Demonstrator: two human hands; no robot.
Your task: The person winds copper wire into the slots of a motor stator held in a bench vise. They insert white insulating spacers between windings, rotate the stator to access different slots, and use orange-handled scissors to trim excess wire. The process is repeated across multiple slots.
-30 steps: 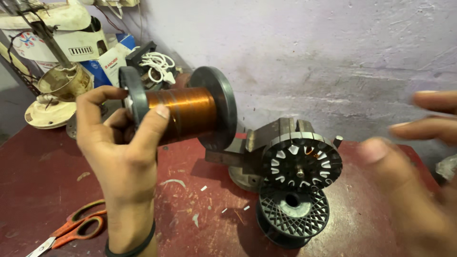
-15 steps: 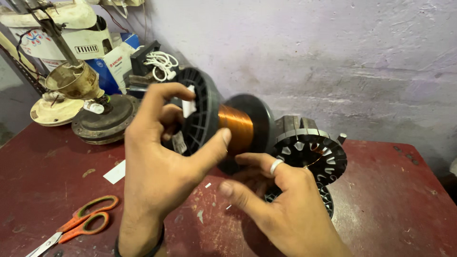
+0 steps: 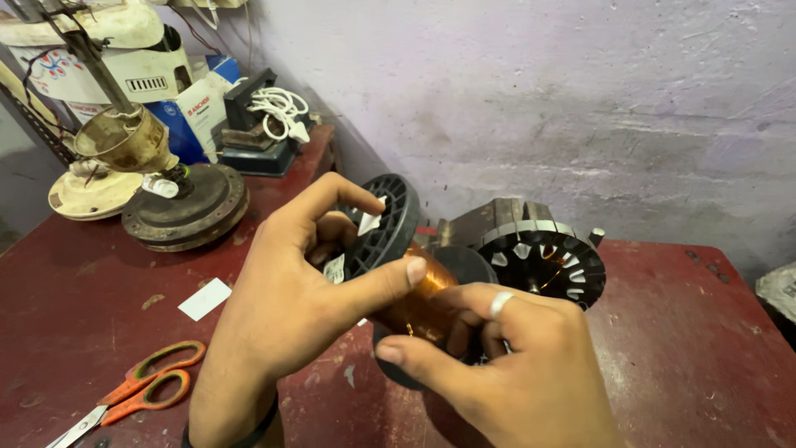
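Observation:
My left hand [image 3: 294, 286] grips a black plastic spool of copper wire [image 3: 410, 286] by its near flange, with the thumb laid over the copper winding. My right hand [image 3: 506, 365], a ring on one finger, wraps around the winding and the far flange from below and the right. Both hands hold the spool above the dark red table [image 3: 99, 332]. Just behind the spool stands a slotted black motor stator [image 3: 543, 257] on a metal holder.
Orange-handled scissors [image 3: 137, 390] lie at the front left, a white paper slip [image 3: 205, 299] beside them. At the back left stand a round metal fan base [image 3: 186, 211], a cream fan part [image 3: 87, 195], boxes and a coiled white cable [image 3: 278, 108]. A grey wall runs behind.
My right hand came in from the right and took hold of the spool. The spool turned so its flange faces me and sank lower, in front of the stator.

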